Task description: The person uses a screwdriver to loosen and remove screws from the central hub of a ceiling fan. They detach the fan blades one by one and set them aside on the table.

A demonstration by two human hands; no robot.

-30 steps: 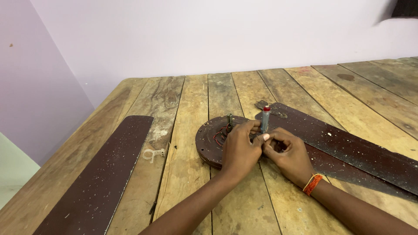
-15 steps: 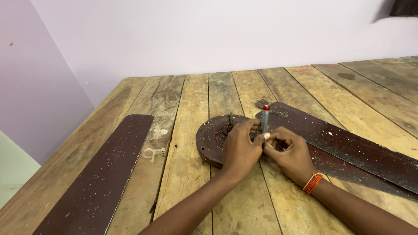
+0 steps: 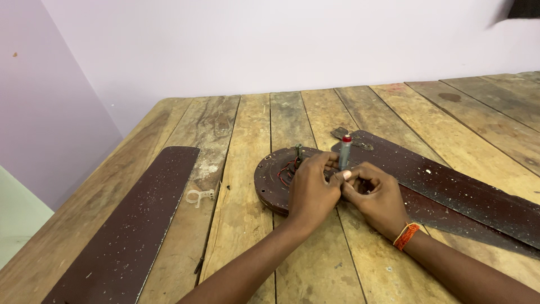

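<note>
A round dark brown fan motor housing (image 3: 271,179) lies on the wooden table (image 3: 236,225), with red wires and a short green-grey shaft showing on top. My left hand (image 3: 311,191) and my right hand (image 3: 376,194) meet over its right side. Together they grip a small grey screwdriver with a red cap (image 3: 344,151), which stands upright with its tip hidden between my fingers. An orange band (image 3: 406,235) circles my right wrist.
A long dark brown fan blade (image 3: 129,236) lies at the left. Two more blades (image 3: 467,191) stretch from the housing to the right. A small clear plastic clip (image 3: 198,196) rests between the left blade and the housing. A lilac wall stands behind the table.
Both hands stay on the housing. The screwdriver has shifted very slightly in my fingers; nothing else has moved.
</note>
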